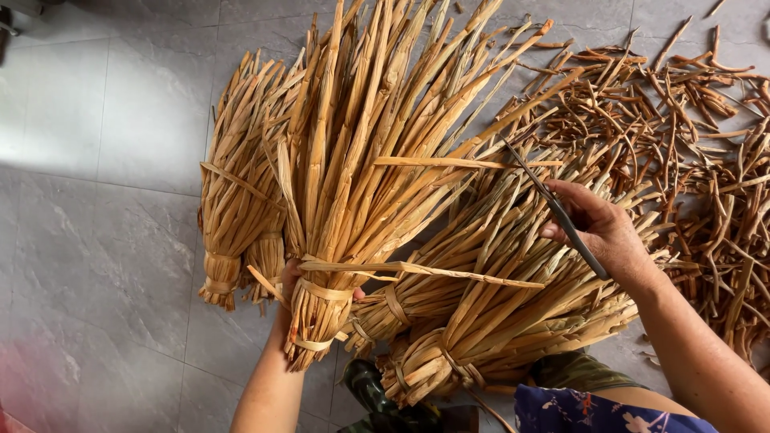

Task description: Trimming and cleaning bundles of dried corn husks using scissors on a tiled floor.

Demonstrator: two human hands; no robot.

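Nearest the camera, a fold of blue flowered cloth (593, 410) and a dark green rounded object (377, 393), too hidden to identify, showed at the lower edge. Just above them, the left hand (290, 290) reached up from below, its grip clamped around the bound neck of a tall upright bundle of pale tan dried leaf strips (361, 160). Only the thumb tip and part of the palm showed; the fingers lay behind the bundle. The bundle was tied with two flat bands of the same tan fibre near its base, narrowed where the hand held it, and fanned out wide toward the top. A loose strip (417, 271) stuck out sideways to the right from the upper tie.

To the right, the right hand (597, 228) was closed on the handle of a thin dark metal blade (553, 204), perhaps a knife, though its edge was hard to make out. The blade pointed up and to the left toward the fanned strips, its tip near them.

Beneath that hand lay several more tied tan bundles (497, 321), stacked on their sides. Left of the held bundle, two smaller tied bundles (237, 192) rested on the grey tiled floor (104, 240). Farthest off, at upper right, a heap of darker reddish-brown trimmed scraps (690, 120) was scattered across the floor.
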